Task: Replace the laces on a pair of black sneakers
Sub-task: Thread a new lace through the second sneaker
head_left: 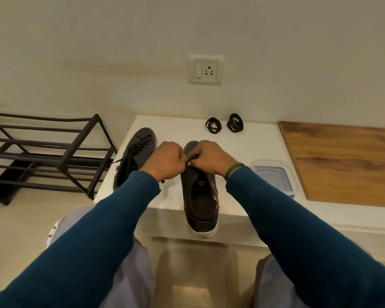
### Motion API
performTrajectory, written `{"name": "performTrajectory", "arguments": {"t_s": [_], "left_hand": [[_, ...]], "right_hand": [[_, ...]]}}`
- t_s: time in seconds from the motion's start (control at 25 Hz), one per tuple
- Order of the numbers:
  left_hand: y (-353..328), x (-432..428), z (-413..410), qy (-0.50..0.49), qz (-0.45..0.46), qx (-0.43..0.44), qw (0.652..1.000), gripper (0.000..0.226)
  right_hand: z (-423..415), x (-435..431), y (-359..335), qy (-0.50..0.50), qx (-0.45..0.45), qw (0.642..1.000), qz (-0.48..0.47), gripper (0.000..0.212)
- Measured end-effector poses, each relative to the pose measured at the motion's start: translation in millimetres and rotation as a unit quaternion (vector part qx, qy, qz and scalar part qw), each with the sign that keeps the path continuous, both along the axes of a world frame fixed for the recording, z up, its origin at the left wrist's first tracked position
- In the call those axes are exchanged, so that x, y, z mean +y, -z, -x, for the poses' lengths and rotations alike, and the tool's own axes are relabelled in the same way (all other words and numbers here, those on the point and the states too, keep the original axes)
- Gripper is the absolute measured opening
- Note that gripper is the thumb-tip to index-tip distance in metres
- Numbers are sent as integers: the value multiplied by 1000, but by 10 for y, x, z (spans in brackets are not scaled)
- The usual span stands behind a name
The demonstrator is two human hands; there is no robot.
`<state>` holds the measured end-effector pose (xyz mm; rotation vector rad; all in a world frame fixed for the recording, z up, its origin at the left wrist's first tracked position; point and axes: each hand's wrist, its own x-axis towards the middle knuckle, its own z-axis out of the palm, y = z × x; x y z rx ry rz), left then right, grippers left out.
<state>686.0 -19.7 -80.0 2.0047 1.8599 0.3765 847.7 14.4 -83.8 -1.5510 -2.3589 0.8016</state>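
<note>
Two black sneakers stand on a white table (249, 138). The nearer sneaker (200, 196) points away from me, its heel over the table's front edge. My left hand (167, 161) and my right hand (211, 157) meet over its lace area, fingers curled and pinching a black lace (190, 160) between them. The second sneaker (133, 154) lies to the left with its laces in place and a loose end trailing left. Two coiled black laces (213, 125) (235, 123) lie at the table's far edge.
A clear plastic container (273, 174) sits right of the nearer sneaker. A wooden board (347, 161) covers the surface further right. A black metal shoe rack (47, 152) stands on the floor at left. A wall socket (206, 69) is above the table.
</note>
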Motion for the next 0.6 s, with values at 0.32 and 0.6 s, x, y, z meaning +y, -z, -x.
{"name": "performTrajectory", "arguments": {"t_s": [0.32,0.6], "left_hand": [[-42,39,76,-24,-23,-40,999,25],[-469,279,15,-121,-78,-183,973,31]], "right_hand": [[26,50,22,1,-16,1000,12,27],[-240,331,-535,149,148,977,-23,28]]}}
